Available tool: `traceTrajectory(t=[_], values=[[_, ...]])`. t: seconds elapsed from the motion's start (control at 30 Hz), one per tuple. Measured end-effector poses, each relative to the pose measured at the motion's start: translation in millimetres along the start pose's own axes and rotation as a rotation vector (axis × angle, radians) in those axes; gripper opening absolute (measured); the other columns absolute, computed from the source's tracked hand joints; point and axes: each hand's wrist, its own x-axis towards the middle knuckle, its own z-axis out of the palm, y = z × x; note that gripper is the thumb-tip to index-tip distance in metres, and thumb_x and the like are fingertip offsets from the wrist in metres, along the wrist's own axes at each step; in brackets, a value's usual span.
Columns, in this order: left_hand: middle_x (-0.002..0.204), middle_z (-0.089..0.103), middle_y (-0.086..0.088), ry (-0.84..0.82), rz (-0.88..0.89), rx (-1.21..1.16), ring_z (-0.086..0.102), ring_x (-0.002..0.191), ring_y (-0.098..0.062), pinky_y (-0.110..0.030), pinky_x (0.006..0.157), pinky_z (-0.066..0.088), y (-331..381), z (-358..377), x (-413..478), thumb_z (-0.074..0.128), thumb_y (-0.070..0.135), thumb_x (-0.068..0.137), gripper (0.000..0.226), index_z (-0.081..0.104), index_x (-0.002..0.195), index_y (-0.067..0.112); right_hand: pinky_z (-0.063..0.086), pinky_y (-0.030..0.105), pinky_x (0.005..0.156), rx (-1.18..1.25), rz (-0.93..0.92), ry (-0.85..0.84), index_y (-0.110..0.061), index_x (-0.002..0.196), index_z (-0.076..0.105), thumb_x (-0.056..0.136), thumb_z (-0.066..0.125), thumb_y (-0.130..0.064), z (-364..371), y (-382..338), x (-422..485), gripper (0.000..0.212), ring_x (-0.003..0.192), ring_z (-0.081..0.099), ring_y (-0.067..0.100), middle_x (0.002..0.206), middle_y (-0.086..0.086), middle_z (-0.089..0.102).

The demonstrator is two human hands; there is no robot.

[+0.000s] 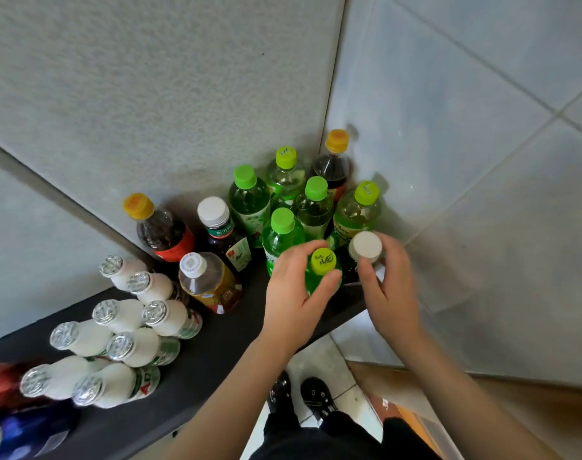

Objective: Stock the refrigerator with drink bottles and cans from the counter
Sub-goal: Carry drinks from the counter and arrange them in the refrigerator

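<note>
Lower left: red can [4, 390] and blue can [34, 433] are cut off by the edge and blurred, brands unreadable. Body of green bottle [323, 261] is largely covered by left hand [293, 293]. Body of white-capped bottle [366, 246] is mostly hidden by right hand [389, 287]; its label is unseen.

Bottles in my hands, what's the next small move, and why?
Probably lift both straight up off the black counter. Your left hand grips the green bottle by its neck, your right hand grips the white-capped dark bottle, and other bottles stand close behind, so tilting could knock them.
</note>
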Motion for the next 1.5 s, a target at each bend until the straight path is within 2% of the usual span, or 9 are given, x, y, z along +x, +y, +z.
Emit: traceTrajectory(t=[0.13, 0.27, 0.47, 0.67, 0.8, 0.97, 1.1, 1.27, 1.5], values=[[0.118, 0.052, 0.023, 0.001, -0.020, -0.017, 0.047, 0.112, 0.004, -0.007, 0.091, 0.034, 1, 8, 1, 0.048, 0.047, 0.088, 0.041, 0.051, 0.125, 0.028, 0.041, 0.019, 0.089, 0.042, 0.008, -0.048, -0.020, 0.119, 0.051, 0.089, 0.046, -0.045, 3, 7, 9, 0.039, 0.103, 0.053, 0.007, 0.109, -0.007, 0.056], [0.113, 0.055, 0.016, 0.054, -0.041, -0.014, 0.049, 0.107, 0.002, -0.009, 0.090, 0.035, 1, 12, 0, 0.047, 0.042, 0.089, 0.036, 0.054, 0.120, 0.025, 0.038, 0.006, 0.080, 0.077, -0.026, -0.035, -0.030, 0.112, 0.046, 0.087, 0.050, -0.040, 7, 10, 11, 0.027, 0.093, 0.051, -0.008, 0.101, -0.022, 0.053], [0.099, 0.061, 0.017, 0.247, -0.160, -0.140, 0.057, 0.095, -0.002, -0.012, 0.080, 0.042, 5, 3, -14, 0.046, 0.041, 0.087, 0.024, 0.056, 0.108, 0.035, 0.039, 0.004, 0.077, 0.101, 0.008, 0.007, -0.030, 0.113, 0.044, 0.088, 0.049, -0.043, 8, 9, 6, 0.029, 0.088, 0.051, -0.006, 0.101, -0.024, 0.053], [0.096, 0.063, 0.016, 0.398, -0.190, -0.185, 0.059, 0.090, -0.002, -0.009, 0.076, 0.043, 16, -17, -38, 0.044, 0.038, 0.089, 0.030, 0.062, 0.103, 0.018, 0.039, 0.005, 0.077, 0.191, -0.003, 0.046, -0.039, 0.109, 0.041, 0.087, 0.048, -0.042, 11, -10, -6, 0.023, 0.088, 0.053, -0.007, 0.097, -0.025, 0.055], [0.095, 0.064, 0.010, 0.557, -0.225, -0.209, 0.060, 0.093, -0.010, -0.019, 0.082, 0.045, 21, -36, -63, 0.042, 0.038, 0.090, 0.033, 0.064, 0.098, 0.014, 0.036, 0.001, 0.079, 0.270, -0.063, -0.033, -0.029, 0.109, 0.042, 0.086, 0.049, -0.038, 18, -32, -17, 0.026, 0.090, 0.050, -0.014, 0.096, -0.021, 0.051], [0.091, 0.064, 0.010, 0.800, -0.369, -0.240, 0.059, 0.086, -0.005, -0.014, 0.076, 0.046, 28, -48, -109, 0.041, 0.045, 0.086, 0.041, 0.067, 0.092, 0.014, 0.038, 0.001, 0.076, 0.393, -0.140, -0.286, -0.007, 0.109, 0.048, 0.086, 0.048, -0.038, 30, -48, -37, 0.038, 0.088, 0.052, -0.015, 0.094, -0.015, 0.053], [0.090, 0.065, 0.001, 1.016, -0.492, -0.288, 0.062, 0.084, -0.017, -0.025, 0.073, 0.051, 27, -44, -162, 0.045, 0.048, 0.084, 0.041, 0.066, 0.090, 0.014, 0.040, 0.002, 0.076, 0.455, -0.191, -0.533, -0.032, 0.110, 0.041, 0.087, 0.046, -0.039, 46, -56, -61, 0.024, 0.089, 0.054, -0.015, 0.094, -0.016, 0.054], [0.090, 0.063, -0.001, 1.218, -0.719, -0.297, 0.060, 0.088, -0.029, -0.051, 0.082, 0.051, 24, -23, -239, 0.045, 0.051, 0.085, 0.042, 0.066, 0.088, 0.015, 0.043, 0.005, 0.071, 0.495, -0.198, -0.910, -0.036, 0.105, 0.043, 0.087, 0.046, -0.044, 64, -62, -105, 0.020, 0.084, 0.057, -0.007, 0.092, -0.014, 0.057], [0.090, 0.064, 0.007, 1.486, -0.869, -0.299, 0.060, 0.090, -0.021, -0.044, 0.084, 0.049, 38, 15, -321, 0.045, 0.055, 0.081, 0.046, 0.066, 0.089, 0.015, 0.042, 0.006, 0.069, 0.441, -0.272, -1.405, -0.034, 0.097, 0.047, 0.087, 0.050, -0.043, 66, -70, -168, 0.014, 0.079, 0.058, -0.006, 0.084, -0.019, 0.059]])
